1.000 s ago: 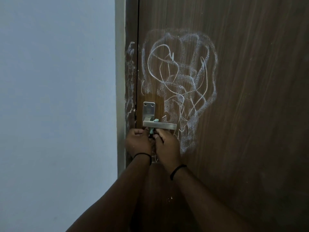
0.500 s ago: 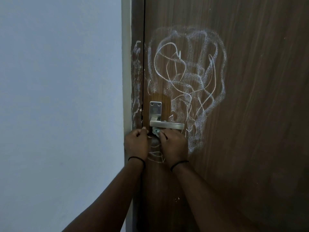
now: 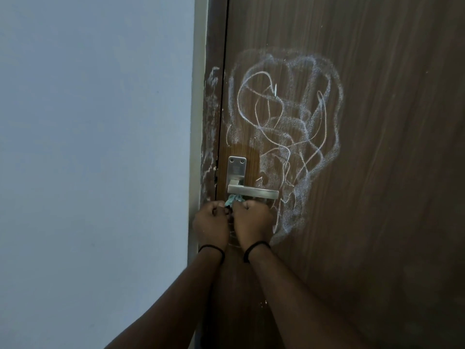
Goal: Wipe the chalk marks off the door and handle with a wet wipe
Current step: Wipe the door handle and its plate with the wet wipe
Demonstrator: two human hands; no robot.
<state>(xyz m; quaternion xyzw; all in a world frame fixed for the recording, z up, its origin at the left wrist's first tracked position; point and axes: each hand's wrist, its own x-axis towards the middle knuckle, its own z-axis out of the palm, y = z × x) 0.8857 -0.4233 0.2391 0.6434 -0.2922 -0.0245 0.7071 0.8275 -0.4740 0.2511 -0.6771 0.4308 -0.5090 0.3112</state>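
A brown wooden door [image 3: 377,172] carries a large tangle of white chalk marks [image 3: 289,117] above and to the right of its steel lever handle [image 3: 253,193]. Chalk smears also run down the door frame [image 3: 210,122]. A crumpled teal wet wipe [image 3: 232,199] sits just under the handle's left end. My left hand [image 3: 211,224] and my right hand [image 3: 253,222] are both curled, side by side below the handle, and each pinches the wipe between them. The part of the door behind my hands is hidden, with a few chalk lines showing between them.
A pale painted wall [image 3: 95,159] fills the left half of the view, meeting the door frame. The handle's steel backplate [image 3: 236,170] stands above the lever, with a cleaner patch of wood around it.
My hands and the wipe have stayed just under the handle, with the wipe bunched a little higher between them. The view has shifted slightly, so the door sits further right.
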